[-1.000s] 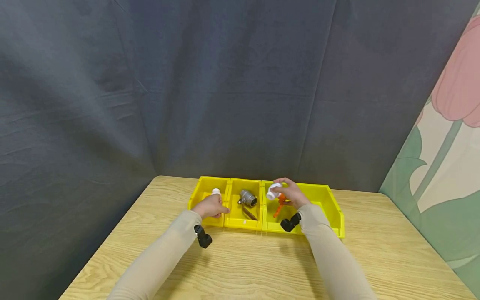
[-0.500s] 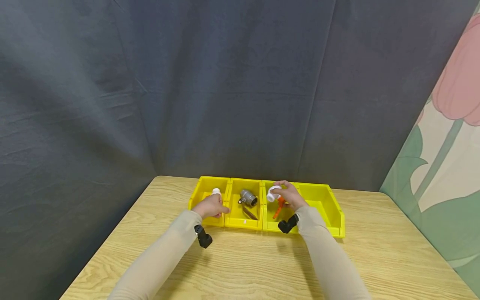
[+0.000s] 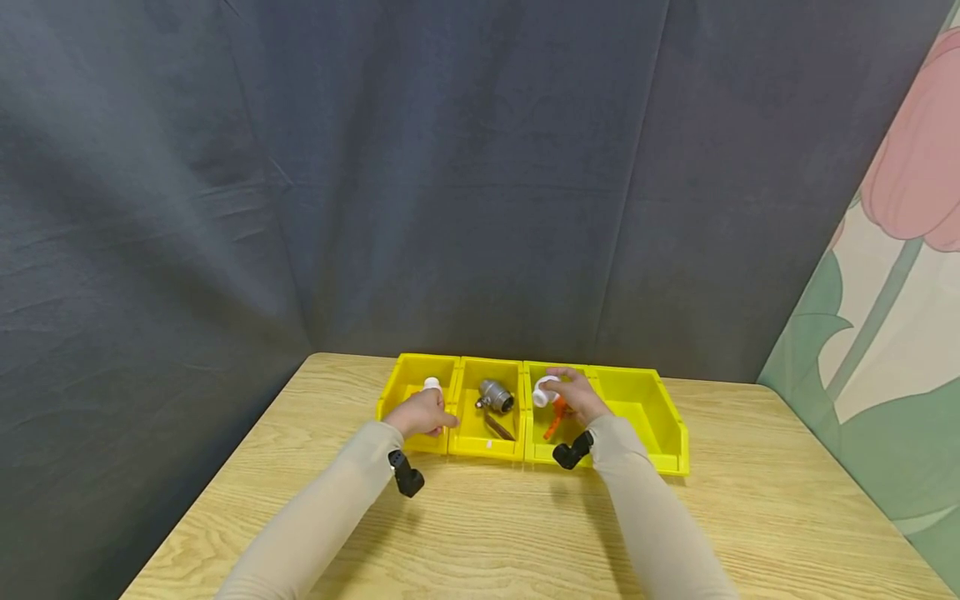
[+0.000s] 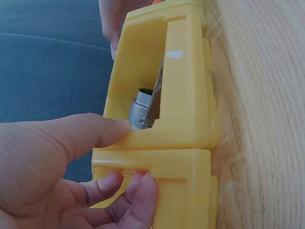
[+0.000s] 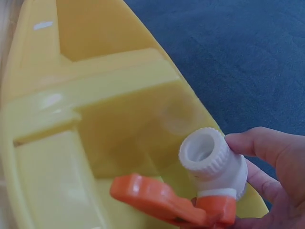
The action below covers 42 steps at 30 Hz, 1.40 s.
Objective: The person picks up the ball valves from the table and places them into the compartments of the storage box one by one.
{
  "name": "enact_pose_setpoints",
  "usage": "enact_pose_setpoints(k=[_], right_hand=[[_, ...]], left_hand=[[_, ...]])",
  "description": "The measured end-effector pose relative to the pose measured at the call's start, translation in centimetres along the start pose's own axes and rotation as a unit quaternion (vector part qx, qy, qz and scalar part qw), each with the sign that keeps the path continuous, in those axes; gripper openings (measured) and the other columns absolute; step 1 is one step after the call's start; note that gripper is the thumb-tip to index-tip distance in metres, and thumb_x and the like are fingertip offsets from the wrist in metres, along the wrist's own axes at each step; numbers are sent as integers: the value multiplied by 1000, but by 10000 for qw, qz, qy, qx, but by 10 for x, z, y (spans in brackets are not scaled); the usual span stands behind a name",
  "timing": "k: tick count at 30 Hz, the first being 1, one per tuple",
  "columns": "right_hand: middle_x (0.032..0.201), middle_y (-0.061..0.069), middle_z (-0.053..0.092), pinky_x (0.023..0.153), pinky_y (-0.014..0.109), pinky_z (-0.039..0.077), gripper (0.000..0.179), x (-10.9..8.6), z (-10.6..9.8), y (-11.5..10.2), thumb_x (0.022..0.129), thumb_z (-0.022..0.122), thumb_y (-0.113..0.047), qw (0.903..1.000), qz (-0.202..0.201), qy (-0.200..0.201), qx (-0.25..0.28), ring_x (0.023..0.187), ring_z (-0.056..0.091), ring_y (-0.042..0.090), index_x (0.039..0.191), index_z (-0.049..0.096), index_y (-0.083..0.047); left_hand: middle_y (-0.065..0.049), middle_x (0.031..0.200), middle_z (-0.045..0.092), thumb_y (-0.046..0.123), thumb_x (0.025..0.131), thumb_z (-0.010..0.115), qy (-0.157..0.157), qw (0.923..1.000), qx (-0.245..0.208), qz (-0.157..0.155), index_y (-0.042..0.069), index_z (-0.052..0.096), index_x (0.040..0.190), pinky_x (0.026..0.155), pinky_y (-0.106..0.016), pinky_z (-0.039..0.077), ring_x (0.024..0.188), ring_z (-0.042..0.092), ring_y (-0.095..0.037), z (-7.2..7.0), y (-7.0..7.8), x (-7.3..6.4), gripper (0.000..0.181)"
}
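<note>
Gripping the white plastic valve in my right hand, thumb and fingers on its white body, open end facing the camera in the right wrist view. Its orange handle points to the near side. Valve sits at or over the 3rd bin from the left, toward its left side; can't tell if it touches the bin. My left hand pinches the adjoining bin walls of bins 1 and 2, thumb on the bin 2 side, fingers curled on the bin 1 side.

Leftmost bin: white part beyond my left hand, partly hidden. 2nd bin: grey metal valve, brown lever nearer. 4 yellow bins in a row on the wooden table, dark cloth on the far side.
</note>
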State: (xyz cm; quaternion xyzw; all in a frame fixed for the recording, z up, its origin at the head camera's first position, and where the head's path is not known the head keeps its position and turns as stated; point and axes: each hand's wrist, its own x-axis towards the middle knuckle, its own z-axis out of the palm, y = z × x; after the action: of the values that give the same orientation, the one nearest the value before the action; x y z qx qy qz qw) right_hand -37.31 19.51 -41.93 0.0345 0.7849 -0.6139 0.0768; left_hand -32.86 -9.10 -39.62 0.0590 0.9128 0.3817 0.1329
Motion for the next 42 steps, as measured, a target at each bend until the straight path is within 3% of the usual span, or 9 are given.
enact_pose_setpoints(k=[5, 15, 23, 29, 37, 42], right_hand=[[133, 22, 44, 77, 36, 45, 51, 0, 3, 4, 95, 59, -19, 10000, 17, -5, 76, 102, 50, 28, 139, 40, -2], [126, 20, 48, 69, 27, 46, 46, 7, 8, 17, 93, 61, -13, 9996, 38, 262, 111, 85, 51, 19, 134, 44, 2], [132, 22, 46, 73, 30, 45, 47, 6, 8, 19, 94, 60, -15, 9995, 116, 308, 3, 94, 51, 24, 135, 44, 0], [132, 22, 46, 78, 32, 43, 46, 7, 10, 20, 93, 61, -15, 9992, 74, 355, -179, 98, 49, 26, 134, 45, 1], [124, 23, 54, 75, 27, 48, 46, 8, 12, 22, 90, 66, -10, 9982, -63, 388, -448, 90, 56, 21, 130, 48, 4], [126, 25, 53, 75, 27, 48, 47, 6, 13, 21, 89, 68, -11, 9966, -189, 328, -733, 94, 57, 25, 130, 50, 4]], left_hand=[[0, 63, 44, 20, 85, 74, 10, 10000, -7, -48, 7, 44, 81, 57, -24, 37, 53, 44, -13, 0, 0, 0, 34], [-1, 64, 44, 21, 86, 74, 11, 9999, -5, -99, 6, 45, 84, 59, -24, 37, 55, 44, -14, 0, 2, -2, 33], [-1, 64, 43, 21, 85, 74, 13, 10000, -19, -60, 5, 45, 85, 59, -25, 36, 54, 44, -14, 0, 1, -1, 33], [0, 63, 43, 21, 85, 74, 21, 10000, 3, -53, 5, 45, 84, 58, -24, 36, 54, 43, -13, 0, -1, 0, 33], [0, 64, 44, 21, 85, 74, -1, 10000, -41, -75, 5, 45, 84, 58, -24, 36, 55, 44, -13, 0, 0, -1, 33], [-1, 66, 44, 21, 85, 75, 18, 9999, -68, -74, 5, 45, 85, 58, -24, 37, 55, 44, -14, 0, 0, 0, 33]])
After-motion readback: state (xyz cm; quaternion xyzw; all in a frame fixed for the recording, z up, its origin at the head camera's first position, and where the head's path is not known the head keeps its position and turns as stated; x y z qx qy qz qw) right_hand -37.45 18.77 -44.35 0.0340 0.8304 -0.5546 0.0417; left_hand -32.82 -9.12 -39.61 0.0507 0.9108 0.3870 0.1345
